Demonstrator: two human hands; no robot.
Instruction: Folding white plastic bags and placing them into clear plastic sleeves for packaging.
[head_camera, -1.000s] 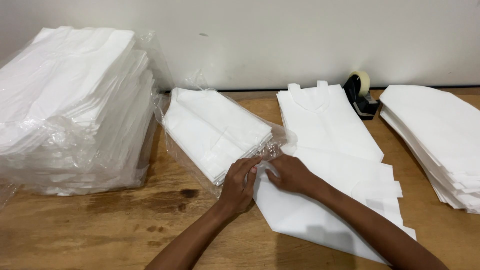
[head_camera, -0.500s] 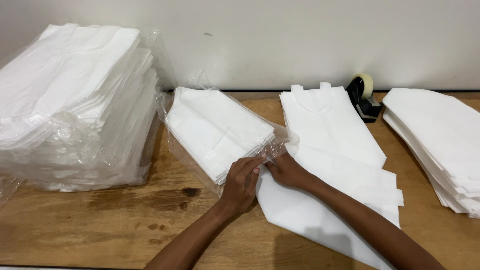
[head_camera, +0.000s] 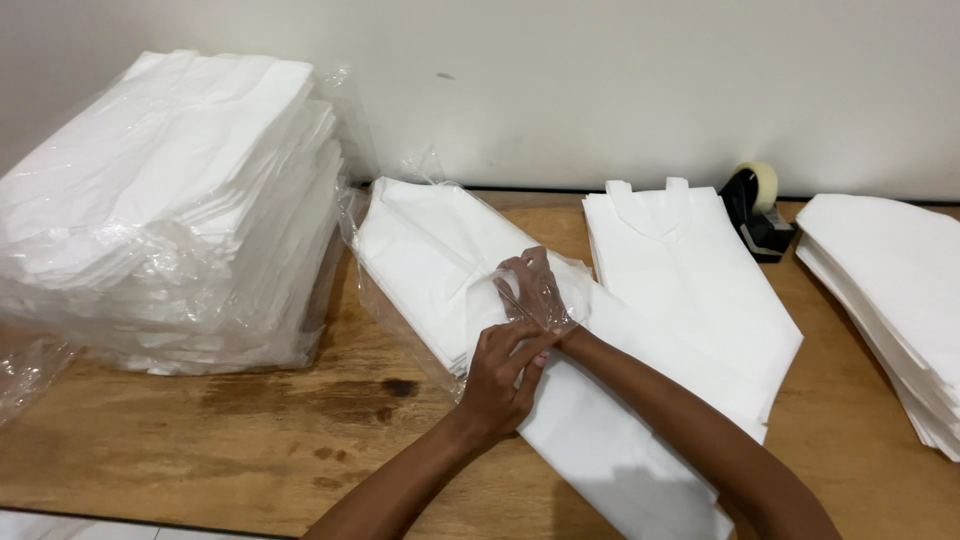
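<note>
A packet of folded white bags (head_camera: 425, 255) lies in a clear plastic wrapper (head_camera: 400, 300) at the table's middle. My left hand (head_camera: 503, 378) pinches the wrapper's open edge at the packet's near end. My right hand (head_camera: 535, 287) is inside the wrapper, seen through the film, with its fingers spread flat on the folded bags. A long white bag (head_camera: 600, 450) runs from under both hands toward the near right edge.
A tall stack of white bags in plastic (head_camera: 170, 200) fills the left of the wooden table (head_camera: 250, 440). Flat white bags with handles (head_camera: 690, 270) lie at centre right, a tape dispenser (head_camera: 755, 205) stands by the wall, and another white stack (head_camera: 890, 270) sits at far right.
My right hand has slid forward from the wrapper's mouth into the wrapper, over the folded bags. My left hand stays at the open edge.
</note>
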